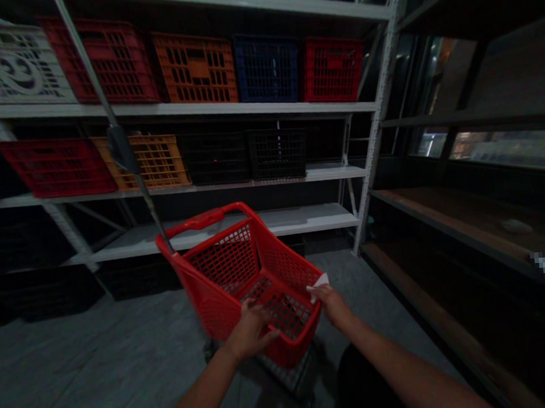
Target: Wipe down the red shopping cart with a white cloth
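A red plastic shopping cart (pixel 288 347) stands on the floor in front of me, its handle turned to the far side. At the near left rim is my left hand (pixel 253 329), fingers spread and holding nothing; I cannot tell whether it touches the plastic. Over on the right rim, my right hand (pixel 331 301) pinches a white cloth (pixel 320 282), possibly a paper wipe, against the edge. The basket's lattice floor and walls show nothing lying inside. A metal pole (pixel 147 198) with a grey sleeve rises from the cart's handle corner.
White metal shelving (pixel 227 110) spans the back, holding several plastic crates, among them an orange crate (pixel 196 68) and a blue crate (pixel 267 67). Dark wooden shelves (pixel 447 215) run along the right side. Grey concrete floor (pixel 138 359) extends to the left.
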Action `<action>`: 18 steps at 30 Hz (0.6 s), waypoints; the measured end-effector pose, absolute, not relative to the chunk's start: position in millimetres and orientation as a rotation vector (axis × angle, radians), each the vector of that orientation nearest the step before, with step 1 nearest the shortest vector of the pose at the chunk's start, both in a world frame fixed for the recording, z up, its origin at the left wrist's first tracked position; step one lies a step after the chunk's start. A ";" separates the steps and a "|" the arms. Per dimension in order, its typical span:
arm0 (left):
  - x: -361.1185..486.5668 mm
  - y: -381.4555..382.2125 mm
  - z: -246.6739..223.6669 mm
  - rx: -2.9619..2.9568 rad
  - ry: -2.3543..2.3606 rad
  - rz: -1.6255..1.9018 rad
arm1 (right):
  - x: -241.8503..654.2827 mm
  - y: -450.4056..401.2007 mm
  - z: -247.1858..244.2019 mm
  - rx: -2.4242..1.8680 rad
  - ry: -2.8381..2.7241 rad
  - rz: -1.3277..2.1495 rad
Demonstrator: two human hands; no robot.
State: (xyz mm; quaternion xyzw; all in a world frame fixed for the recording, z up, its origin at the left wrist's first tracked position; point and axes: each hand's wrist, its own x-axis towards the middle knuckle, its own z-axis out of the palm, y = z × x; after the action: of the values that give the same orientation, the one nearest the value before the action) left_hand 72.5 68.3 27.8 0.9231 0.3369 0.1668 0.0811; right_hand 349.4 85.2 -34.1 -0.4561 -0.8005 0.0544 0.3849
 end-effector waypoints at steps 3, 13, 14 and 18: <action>73.8 72.9 28.8 2.762 1.011 0.492 | 298.6 53.9 -50.5 -1.162 -1.966 0.169; 47.7 83.3 25.0 2.795 1.056 0.476 | 276.6 17.3 -40.1 -0.982 -2.264 0.165; 42.5 83.0 24.1 2.803 1.059 0.481 | 289.6 23.4 -38.6 -0.996 -2.265 0.135; 20.0 84.6 24.8 2.817 1.105 0.492 | 334.3 50.5 -31.5 -1.054 -2.282 0.029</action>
State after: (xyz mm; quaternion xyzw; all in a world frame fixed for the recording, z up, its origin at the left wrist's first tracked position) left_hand 20.0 84.6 24.8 0.9182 0.3602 0.1605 0.0378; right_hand 334.3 50.5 -31.5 -0.3987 -0.8634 0.0111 0.3089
